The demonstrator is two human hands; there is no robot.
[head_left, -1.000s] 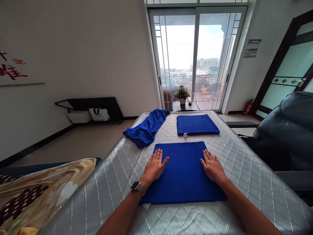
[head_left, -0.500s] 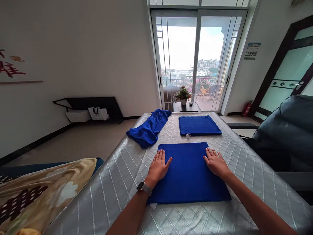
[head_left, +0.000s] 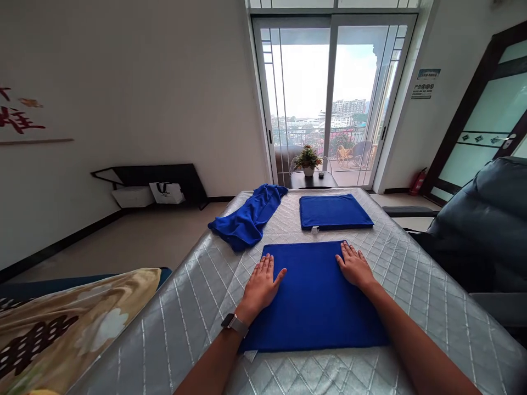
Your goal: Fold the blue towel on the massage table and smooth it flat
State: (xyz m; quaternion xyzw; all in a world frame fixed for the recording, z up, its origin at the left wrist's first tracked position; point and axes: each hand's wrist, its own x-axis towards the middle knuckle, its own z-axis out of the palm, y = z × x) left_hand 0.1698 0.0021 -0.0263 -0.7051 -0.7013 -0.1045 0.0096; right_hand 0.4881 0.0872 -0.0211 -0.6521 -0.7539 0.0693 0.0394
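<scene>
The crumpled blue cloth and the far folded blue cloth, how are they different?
The crumpled cloth is wrinkly, while the folded cloth is neat and flat. The crumpled cloth has a messy outline; the folded cloth has straight edges. Both are blue and lie on the silver quilted cover.
</scene>
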